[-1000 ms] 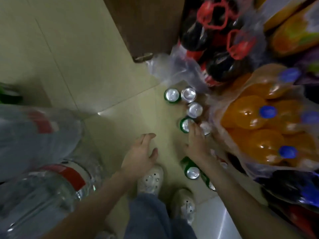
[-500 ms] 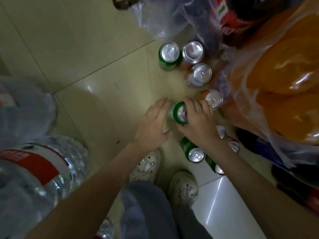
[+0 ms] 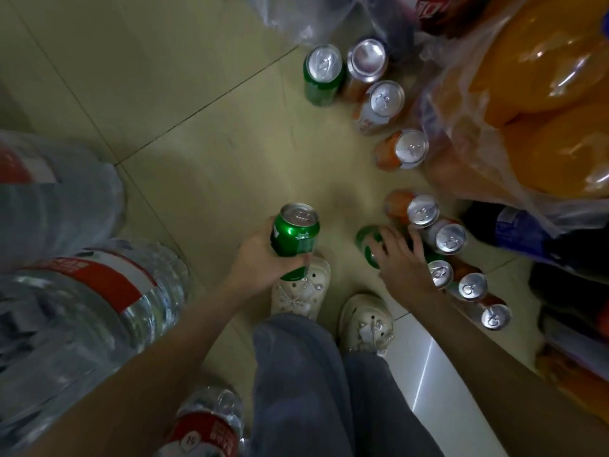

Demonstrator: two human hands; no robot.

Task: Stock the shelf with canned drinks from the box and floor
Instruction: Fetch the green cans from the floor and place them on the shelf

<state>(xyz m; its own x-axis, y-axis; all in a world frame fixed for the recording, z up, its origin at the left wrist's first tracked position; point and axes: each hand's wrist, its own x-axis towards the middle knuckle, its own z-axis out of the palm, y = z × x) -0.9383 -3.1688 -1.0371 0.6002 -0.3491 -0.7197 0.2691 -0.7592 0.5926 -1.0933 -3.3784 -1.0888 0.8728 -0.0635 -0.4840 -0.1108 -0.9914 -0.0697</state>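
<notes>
While we bend over the tiled floor (image 3: 197,143), our white shoes (image 3: 300,291) sit closest, and just ahead of them are both hands. Our left hand (image 3: 260,265) wraps around a green can (image 3: 295,239), lifted clear of the floor and tipped slightly, its silver top facing us. Our right hand (image 3: 400,258) reaches down from above, fingers curled over the top of a second green can (image 3: 364,240). This can stands upright directly beneath the palm, so a straight lift looks likely to free it. Touching the right hand on its outer side is a row of silver-topped cans (image 3: 450,238). Farther ahead stand orange cans (image 3: 408,150), then another green can (image 3: 323,74). Neither shelf nor box is in view.
</notes>
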